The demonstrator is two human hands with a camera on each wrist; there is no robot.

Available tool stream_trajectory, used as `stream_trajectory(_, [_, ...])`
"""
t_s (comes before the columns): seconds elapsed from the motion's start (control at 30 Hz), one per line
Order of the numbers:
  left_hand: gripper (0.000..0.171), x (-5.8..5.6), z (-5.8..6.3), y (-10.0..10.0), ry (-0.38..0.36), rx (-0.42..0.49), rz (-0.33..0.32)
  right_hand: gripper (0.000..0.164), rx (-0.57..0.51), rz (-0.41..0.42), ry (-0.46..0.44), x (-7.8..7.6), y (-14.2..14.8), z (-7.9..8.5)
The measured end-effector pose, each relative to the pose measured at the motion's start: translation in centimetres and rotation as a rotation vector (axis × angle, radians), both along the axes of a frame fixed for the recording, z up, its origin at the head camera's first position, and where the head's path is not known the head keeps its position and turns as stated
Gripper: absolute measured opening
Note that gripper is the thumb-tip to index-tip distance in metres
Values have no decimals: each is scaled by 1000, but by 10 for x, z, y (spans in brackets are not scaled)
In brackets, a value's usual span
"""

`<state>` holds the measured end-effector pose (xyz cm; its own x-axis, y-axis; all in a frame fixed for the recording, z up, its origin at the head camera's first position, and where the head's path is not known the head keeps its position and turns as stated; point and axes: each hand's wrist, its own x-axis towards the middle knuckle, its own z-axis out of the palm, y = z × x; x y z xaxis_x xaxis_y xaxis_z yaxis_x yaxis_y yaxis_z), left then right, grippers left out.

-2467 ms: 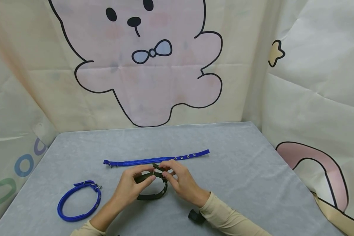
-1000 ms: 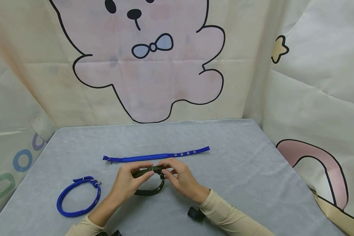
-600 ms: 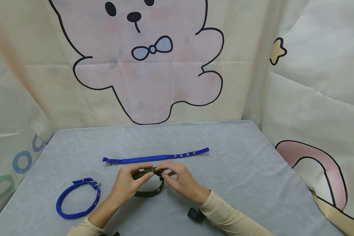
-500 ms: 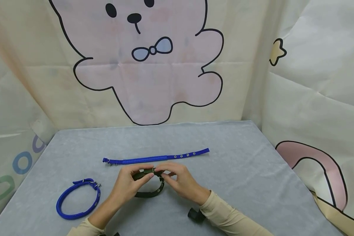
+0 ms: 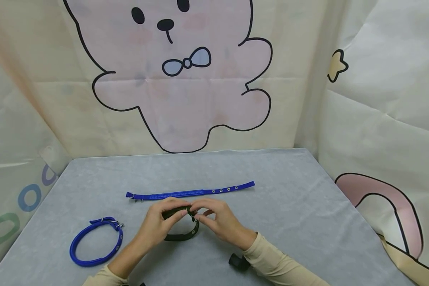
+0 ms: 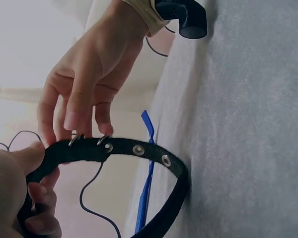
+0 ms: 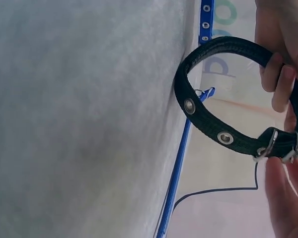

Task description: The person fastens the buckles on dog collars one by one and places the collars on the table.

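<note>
A black collar (image 5: pixel 183 236) with metal eyelets stands as a closed loop on the grey table (image 5: pixel 293 206), its lower edge touching the cloth. My left hand (image 5: pixel 176 212) pinches the loop's upper left part between thumb and fingers. My right hand (image 5: pixel 199 215) pinches it at the metal buckle (image 7: pixel 275 144). In the left wrist view the black collar (image 6: pixel 139 149) runs from my thumb to the right hand's fingertips (image 6: pixel 72 121). In the right wrist view the black collar (image 7: pixel 208 124) arcs up from the table towards both hands.
A straight blue collar (image 5: pixel 189 192) lies flat just beyond the hands. A buckled blue collar (image 5: pixel 94 242) lies as a ring at the front left. Printed fabric walls close the back and sides. A black wrist mount (image 5: pixel 237 261) sits under my right sleeve.
The loose strap end that stuck out near the buckle 2.5 s ago now lies in along the loop. Both hands stay on the collar, fingertips closer together.
</note>
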<state>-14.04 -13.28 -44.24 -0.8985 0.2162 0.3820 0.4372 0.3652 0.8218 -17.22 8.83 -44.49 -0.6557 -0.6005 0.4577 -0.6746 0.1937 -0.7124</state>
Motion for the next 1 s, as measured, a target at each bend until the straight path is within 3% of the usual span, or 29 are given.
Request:
stream_trajectory(0.27, [21,-2,4,-7,-27,114,86,62,149,79,-75,-2,1,3])
stream_trajectory(0.4, [22,-1,8,-8,-27,138,84,69,183,64,-89,-2,3,2])
stream_trajectory(0.47, [25,-2,12,-12,-56,115,42,66,180,51,-86,-2,3,2])
stream_trajectory(0.57, [33,-5,18,-23,-121,2,-44,58,153,46,-125,-4,4,1])
stream_trajectory(0.7, [48,-7,30,-42,-209,-154,-207,53,98,53,-276,-6,4,2])
stream_trajectory(0.8, [53,-8,38,-55,-272,-209,-318,53,61,63,-397,-7,4,2])
stream_trajectory(1.0, [56,-10,46,-70,-395,-265,-400,54,47,113,-529,-10,2,-2])
